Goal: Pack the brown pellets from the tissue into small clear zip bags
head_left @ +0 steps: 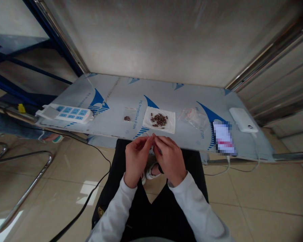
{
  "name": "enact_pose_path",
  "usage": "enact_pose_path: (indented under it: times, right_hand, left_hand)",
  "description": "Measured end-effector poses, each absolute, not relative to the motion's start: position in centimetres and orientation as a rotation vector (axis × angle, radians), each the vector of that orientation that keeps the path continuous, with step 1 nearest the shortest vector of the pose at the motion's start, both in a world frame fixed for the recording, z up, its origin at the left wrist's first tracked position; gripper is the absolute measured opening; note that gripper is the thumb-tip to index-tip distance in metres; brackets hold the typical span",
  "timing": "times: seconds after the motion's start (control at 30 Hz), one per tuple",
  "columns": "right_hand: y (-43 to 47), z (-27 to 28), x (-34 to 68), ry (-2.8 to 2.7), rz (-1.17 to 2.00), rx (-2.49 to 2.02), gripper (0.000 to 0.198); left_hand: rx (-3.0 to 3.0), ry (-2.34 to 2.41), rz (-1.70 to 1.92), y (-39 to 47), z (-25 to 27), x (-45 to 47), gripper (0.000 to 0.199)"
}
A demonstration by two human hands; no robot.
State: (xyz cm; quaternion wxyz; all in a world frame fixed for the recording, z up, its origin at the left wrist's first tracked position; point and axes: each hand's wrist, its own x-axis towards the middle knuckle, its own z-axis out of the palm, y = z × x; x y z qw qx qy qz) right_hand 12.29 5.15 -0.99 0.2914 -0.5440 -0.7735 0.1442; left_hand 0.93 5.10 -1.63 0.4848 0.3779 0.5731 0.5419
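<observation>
My left hand (137, 158) and my right hand (168, 155) meet above my lap, just in front of the shelf edge. Both have thumb and fingers pinched together. Between the fingertips shows a bit of thin, clear material that looks like a small plastic bag; the fingers hide most of it. Beyond my hands, a heap of small brown capsules (159, 120) lies on a white paper sheet (171, 126). Left of the paper is a small clear bag (130, 112) with a few brown capsules in it. Several clear plastic bags (195, 117) lie loosely to its right.
A white power strip with blue sockets (73, 114) sits at the shelf's left end. A phone (224, 138) on a cable and a white power bank (243, 120) lie at the right. The shelf (111, 124) backs onto a metal panel. A black cable (92, 191) runs at lower left.
</observation>
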Motion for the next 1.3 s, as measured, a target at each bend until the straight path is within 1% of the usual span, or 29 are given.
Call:
enact_pose_path:
  times: [0.07,0.1,0.13,0.23,0.3,0.47,0.57,0.63,0.67,0.73,0.8,0.87,0.93,0.97,1.03,1.07,1.1,1.2,1.3]
  right_hand:
    - [4.9,-0.9,12.6,-1.99,0.503,-1.31,0.038]
    - [4.7,-0.8,12.8,-1.927,0.566,-1.254,0.039]
    - [4.5,-0.7,12.9,-1.856,0.628,-1.218,0.036]
    - [4.1,-0.9,13.1,-1.672,0.793,-1.2,0.018]
    - [4.1,-1.1,13.2,-1.577,0.909,-1.234,0.014]
    - [4.2,-1.2,14.0,-1.417,1.302,-1.251,0.02]
    - [4.1,-0.8,14.3,-1.448,1.407,-1.218,0.025]
    - [4.0,-0.9,14.3,-1.496,1.304,-1.269,0.024]
    - [3.9,-1.0,14.2,-1.524,1.173,-1.325,0.021]
    - [3.9,-1.3,14.0,-1.548,0.796,-1.46,0.013]
    - [3.9,-1.5,13.9,-1.536,0.458,-1.553,0.012]
    - [3.9,-1.6,13.9,-1.54,0.322,-1.582,0.012]
    - [3.9,-1.5,14.2,-1.589,0.346,-1.534,0.006]
    - [3.9,-1.5,14.4,-1.624,0.394,-1.48,0.01]
    - [3.9,-1.5,14.8,-1.716,0.548,-1.325,0.036]
    - [4.0,-1.5,15.1,-1.771,0.641,-1.235,0.046]
    - [4.0,-1.6,15.3,-1.828,0.734,-1.148,0.053]
    - [4.3,-1.7,15.7,-1.948,0.929,-0.975,0.06]
    - [4.6,-1.9,15.7,-1.974,0.924,-0.981,0.075]
  left_hand:
    - [0.805,1.323,1.303,5.1,-1.9,0.4,0.022]
    - [0.76,1.287,1.293,5.1,-2.0,0.2,0.023]
    - [0.728,1.254,1.282,5.0,-2.1,0.1,0.023]
    - [0.678,1.18,1.264,5.0,-2.3,0.1,0.022]
    - [0.664,1.143,1.247,5.0,-2.4,0.2,0.02]
    - [0.754,1.059,1.155,4.8,-2.6,-0.1,0.021]
    - [0.863,1.049,1.104,4.7,-2.4,-0.5,0.024]
    - [0.978,1.113,1.081,4.6,-2.2,-0.6,0.024]
    - [1.051,1.183,1.075,4.6,-2.1,-0.6,0.024]
    - [1.195,1.375,1.054,4.4,-1.9,-0.6,0.024]
    - [1.313,1.551,1.023,4.2,-1.7,-0.5,0.024]
    - [1.381,1.646,1.007,4.0,-1.3,-0.5,0.023]
    - [1.409,1.667,1.026,3.9,-0.9,-0.4,0.021]
    - [1.404,1.658,1.043,3.9,-0.7,-0.4,0.019]
    - [1.373,1.591,1.063,3.9,-0.5,-0.3,0.015]
    - [1.356,1.548,1.068,3.9,-0.4,-0.3,0.013]
    - [1.34,1.506,1.068,3.9,-0.4,-0.3,0.011]
    - [1.306,1.425,1.071,3.9,-0.5,-0.3,0.011]
    - [1.297,1.398,1.082,3.8,-0.5,-0.3,0.01]
